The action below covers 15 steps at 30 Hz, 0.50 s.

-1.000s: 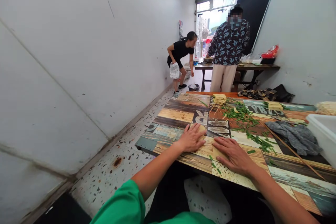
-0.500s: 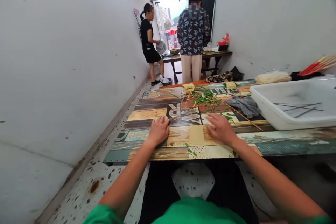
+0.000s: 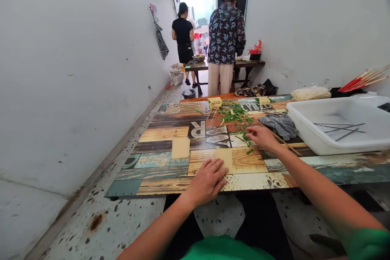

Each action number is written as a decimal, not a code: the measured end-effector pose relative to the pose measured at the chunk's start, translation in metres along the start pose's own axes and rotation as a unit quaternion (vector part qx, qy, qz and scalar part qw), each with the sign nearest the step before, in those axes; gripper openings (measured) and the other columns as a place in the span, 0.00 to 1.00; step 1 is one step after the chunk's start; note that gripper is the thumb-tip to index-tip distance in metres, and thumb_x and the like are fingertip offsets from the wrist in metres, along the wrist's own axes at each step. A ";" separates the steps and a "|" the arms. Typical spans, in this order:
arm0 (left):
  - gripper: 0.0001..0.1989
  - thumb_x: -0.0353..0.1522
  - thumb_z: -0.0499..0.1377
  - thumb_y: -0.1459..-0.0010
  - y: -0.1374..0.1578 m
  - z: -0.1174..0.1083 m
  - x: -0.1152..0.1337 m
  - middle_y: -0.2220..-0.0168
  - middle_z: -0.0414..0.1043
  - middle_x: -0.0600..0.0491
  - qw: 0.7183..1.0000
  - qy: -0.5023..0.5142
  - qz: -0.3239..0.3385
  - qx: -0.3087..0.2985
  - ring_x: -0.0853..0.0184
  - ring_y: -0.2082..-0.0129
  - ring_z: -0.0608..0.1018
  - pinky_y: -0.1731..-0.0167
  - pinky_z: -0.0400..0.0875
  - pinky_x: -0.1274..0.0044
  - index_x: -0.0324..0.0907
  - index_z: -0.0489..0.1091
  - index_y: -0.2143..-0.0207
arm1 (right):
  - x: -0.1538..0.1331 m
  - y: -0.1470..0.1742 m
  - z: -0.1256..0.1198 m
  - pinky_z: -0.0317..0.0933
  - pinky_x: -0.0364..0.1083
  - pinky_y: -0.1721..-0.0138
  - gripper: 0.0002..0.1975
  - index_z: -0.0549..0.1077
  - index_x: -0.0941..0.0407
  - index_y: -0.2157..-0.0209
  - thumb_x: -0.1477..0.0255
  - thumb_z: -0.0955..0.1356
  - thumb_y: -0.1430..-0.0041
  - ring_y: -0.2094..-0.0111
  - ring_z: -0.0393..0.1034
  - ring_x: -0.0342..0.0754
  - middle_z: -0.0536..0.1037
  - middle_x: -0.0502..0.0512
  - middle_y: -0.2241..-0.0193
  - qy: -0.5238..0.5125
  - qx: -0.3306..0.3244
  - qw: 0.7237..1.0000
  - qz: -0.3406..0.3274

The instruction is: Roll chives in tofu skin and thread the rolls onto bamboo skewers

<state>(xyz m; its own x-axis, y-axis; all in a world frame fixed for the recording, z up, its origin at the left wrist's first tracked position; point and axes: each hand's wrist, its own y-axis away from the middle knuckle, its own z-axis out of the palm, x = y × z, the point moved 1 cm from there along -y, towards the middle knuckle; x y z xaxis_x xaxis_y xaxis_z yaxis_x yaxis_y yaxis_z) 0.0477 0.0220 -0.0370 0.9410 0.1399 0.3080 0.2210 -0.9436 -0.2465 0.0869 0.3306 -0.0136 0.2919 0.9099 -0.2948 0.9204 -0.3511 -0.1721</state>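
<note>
- Flat and spread, the left hand (image 3: pixel 207 180) presses on the table (image 3: pixel 164 146) at the near edge, fingertips touching the lower corner of a tan sheet (image 3: pixel 224 157); it grips nothing.
- Right hand (image 3: pixel 262 137) lies at about 1 o'clock from the left, fingers loosely curled over scattered green chive pieces (image 3: pixel 237 115); whether it pinches any cannot be told.
- Second tan sheet (image 3: pixel 180 148) sits at 10 o'clock from the left hand, apart from it.
- Grey cloth (image 3: pixel 280 124) and white tub (image 3: pixel 338 128) lie at 3 o'clock of the chives.
- Two people stand at a far table.
</note>
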 end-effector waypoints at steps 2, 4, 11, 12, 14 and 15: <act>0.18 0.37 0.52 0.34 0.001 -0.001 -0.001 0.39 0.64 0.43 1.000 0.006 -0.005 0.008 0.56 0.37 0.64 0.37 0.58 0.58 0.44 0.68 0.45 | 0.004 -0.028 -0.005 0.62 0.45 0.57 0.16 0.78 0.56 0.54 0.67 0.63 0.38 0.58 0.73 0.50 0.80 0.57 0.58 0.021 -0.002 0.999 0.044; 0.17 0.37 0.52 0.35 0.001 -0.002 -0.002 0.40 0.65 0.44 1.000 0.014 -0.012 0.015 0.56 0.38 0.65 0.38 0.59 0.58 0.45 0.68 0.45 | 0.008 -0.060 -0.009 0.60 0.45 0.53 0.17 0.77 0.56 0.52 0.66 0.63 0.37 0.51 0.71 0.53 0.79 0.59 0.53 0.048 -0.031 0.996 0.075; 0.18 0.38 0.54 0.36 0.000 -0.001 -0.003 0.40 0.66 0.46 0.999 0.029 -0.015 0.033 0.57 0.39 0.67 0.39 0.62 0.57 0.50 0.68 0.44 | 0.003 -0.160 0.007 0.60 0.53 0.50 0.42 0.66 0.68 0.41 0.45 0.58 0.39 0.46 0.68 0.61 0.70 0.77 0.46 0.063 -0.080 0.979 0.177; 0.18 0.39 0.54 0.36 0.000 0.000 -0.004 0.40 0.66 0.46 0.999 0.029 -0.016 0.031 0.57 0.39 0.67 0.39 0.63 0.57 0.50 0.67 0.44 | 0.001 -0.168 0.009 0.60 0.53 0.50 0.45 0.65 0.68 0.41 0.42 0.59 0.42 0.46 0.67 0.62 0.69 0.78 0.45 0.070 -0.087 0.975 0.192; 0.19 0.40 0.53 0.36 0.000 0.001 -0.006 0.39 0.66 0.48 0.999 0.029 -0.019 0.028 0.58 0.38 0.67 0.38 0.63 0.57 0.51 0.67 0.44 | -0.002 -0.178 0.011 0.61 0.52 0.51 0.47 0.69 0.64 0.43 0.40 0.65 0.50 0.47 0.67 0.62 0.67 0.76 0.43 0.097 -0.079 0.970 0.209; 0.19 0.40 0.53 0.36 0.001 0.002 -0.007 0.39 0.65 0.48 0.999 0.029 -0.020 0.026 0.58 0.38 0.66 0.38 0.62 0.57 0.51 0.67 0.44 | -0.003 -0.180 0.011 0.62 0.52 0.52 0.44 0.72 0.63 0.46 0.42 0.68 0.52 0.47 0.67 0.62 0.67 0.75 0.43 0.110 -0.067 0.971 0.203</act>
<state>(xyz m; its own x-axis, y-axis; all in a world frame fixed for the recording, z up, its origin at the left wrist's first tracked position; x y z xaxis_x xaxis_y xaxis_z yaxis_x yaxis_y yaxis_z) 0.0417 0.0209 -0.0417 0.9151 0.1575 0.3711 0.2720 -0.9207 -0.2799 -0.0828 0.3891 0.0081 0.6728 0.7327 -0.1026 0.7390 -0.6723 0.0446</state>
